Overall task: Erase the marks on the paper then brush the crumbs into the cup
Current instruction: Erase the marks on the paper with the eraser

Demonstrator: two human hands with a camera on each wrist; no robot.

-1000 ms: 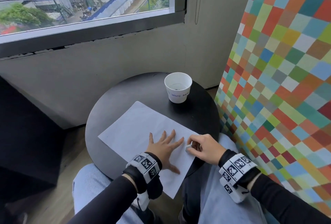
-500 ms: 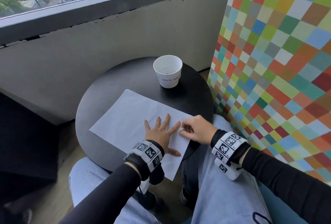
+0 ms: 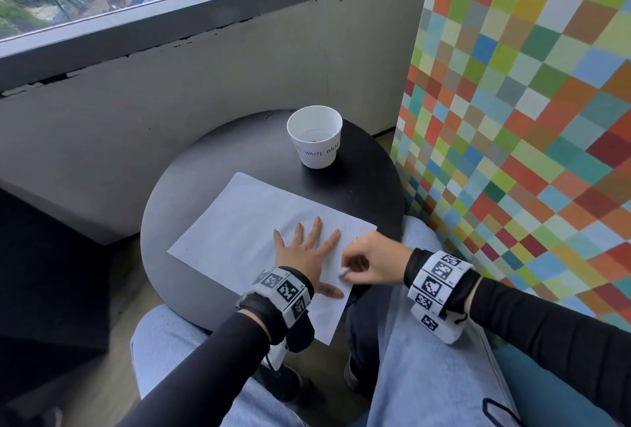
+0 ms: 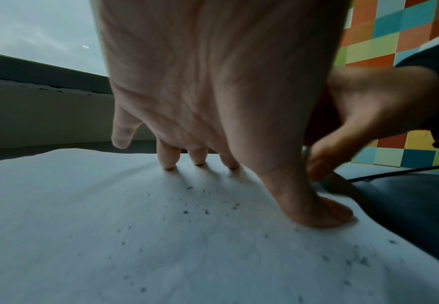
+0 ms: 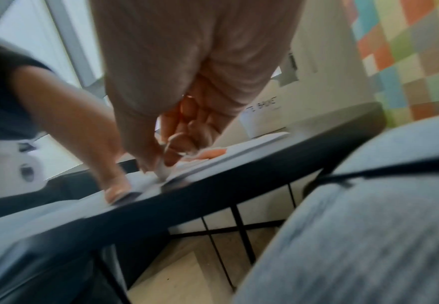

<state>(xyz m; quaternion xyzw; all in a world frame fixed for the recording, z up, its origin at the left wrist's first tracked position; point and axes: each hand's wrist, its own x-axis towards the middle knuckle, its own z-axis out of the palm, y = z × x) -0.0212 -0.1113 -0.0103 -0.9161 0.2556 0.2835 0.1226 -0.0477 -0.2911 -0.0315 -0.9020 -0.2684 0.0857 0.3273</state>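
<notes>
While the left hand point(image 3: 304, 256) lies flat on the paper point(image 3: 239, 235) with its fingers straight and spread, the right hand point(image 3: 372, 264) pinches a small white eraser point(image 5: 163, 171) between thumb and fingers. The eraser tip touches the paper near its right edge, just beside the left thumb point(image 4: 314, 207). Small dark crumbs point(image 4: 205, 211) lie on the paper around the left hand. The paper lies on a round black table point(image 3: 368, 194), and one corner hangs over the near rim. The white cup point(image 3: 314, 136) stands upright on the far side of the table, apart from the paper.
</notes>
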